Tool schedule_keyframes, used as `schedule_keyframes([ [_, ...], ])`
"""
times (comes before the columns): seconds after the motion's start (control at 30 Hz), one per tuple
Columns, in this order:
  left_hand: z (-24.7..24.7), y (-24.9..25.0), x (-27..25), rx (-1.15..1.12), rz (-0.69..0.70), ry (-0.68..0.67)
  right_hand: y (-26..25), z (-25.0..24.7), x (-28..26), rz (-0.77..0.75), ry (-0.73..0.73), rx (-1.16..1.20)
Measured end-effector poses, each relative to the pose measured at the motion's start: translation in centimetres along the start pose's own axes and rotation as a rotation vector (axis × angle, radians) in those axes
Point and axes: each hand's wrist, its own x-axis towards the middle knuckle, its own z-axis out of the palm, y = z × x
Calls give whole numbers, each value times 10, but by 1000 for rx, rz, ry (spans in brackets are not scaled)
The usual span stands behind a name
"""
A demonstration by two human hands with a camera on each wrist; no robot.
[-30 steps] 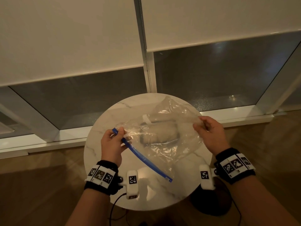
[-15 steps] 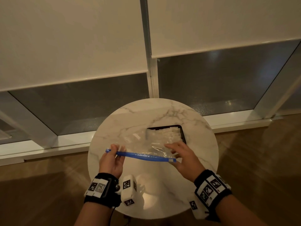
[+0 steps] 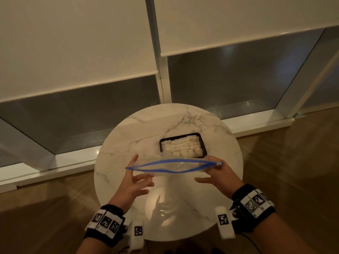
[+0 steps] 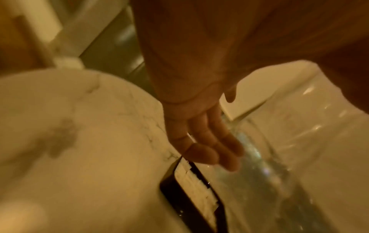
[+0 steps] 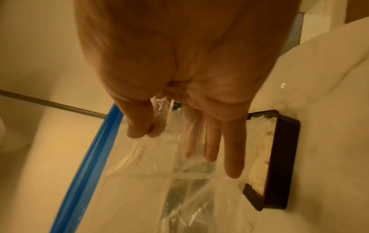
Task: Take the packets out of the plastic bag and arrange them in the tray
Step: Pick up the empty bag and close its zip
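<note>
A black tray [image 3: 180, 136] holding several white packets [image 3: 181, 147] sits right of centre on the round marble table [image 3: 139, 136]. Just in front of it hangs the clear plastic bag [image 3: 176, 165], its blue zip mouth gaping towards me. My right hand [image 3: 217, 173] holds the bag's right end; the right wrist view shows thumb and forefinger [image 5: 147, 134] pinching the film beside the blue zip [image 5: 95, 151], the other fingers straight, the tray [image 5: 283, 157] beyond. My left hand [image 3: 136, 177] is by the zip's left end with fingers spread. Those fingers [image 4: 209, 149] lie straight beside the film, above the tray [image 4: 171, 193].
The small table stands against a low window with white frames [image 3: 163, 85] and a drawn blind; a bead chain [image 3: 155, 33] hangs behind it. Wooden floor [image 3: 293, 153] lies on both sides. The table's rim is close behind the tray.
The bag came down from above the tray to just above the table's near side. My left hand let go of the zip and spread its fingers; the mouth now gapes wider.
</note>
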Motion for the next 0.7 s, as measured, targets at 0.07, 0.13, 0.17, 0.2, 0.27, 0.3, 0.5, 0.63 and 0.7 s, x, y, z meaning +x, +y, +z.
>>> schedule_keyframes([
  [0.07,15,-1,8,190,3,-83,5,-15,-9,42,21,13],
  [0.13,38,4,14,199,-8,-178,10,-27,-16,56,64,4],
  [0.17,53,5,17,159,-25,-194,12,-34,-19,45,100,10],
  [0.2,66,6,20,86,-45,-177,13,-39,-22,28,147,33],
  [0.27,93,3,28,-53,-68,-86,15,-55,-27,8,280,126],
  [0.3,105,2,32,-88,-64,-43,16,-64,-28,2,349,178],
  [0.5,163,-11,55,-99,-135,128,21,-117,-40,38,540,290],
  [0.63,182,-17,74,-116,-166,100,18,-142,-40,48,577,438],
  [0.7,191,-17,80,-143,-208,-21,14,-155,-39,18,603,554],
])
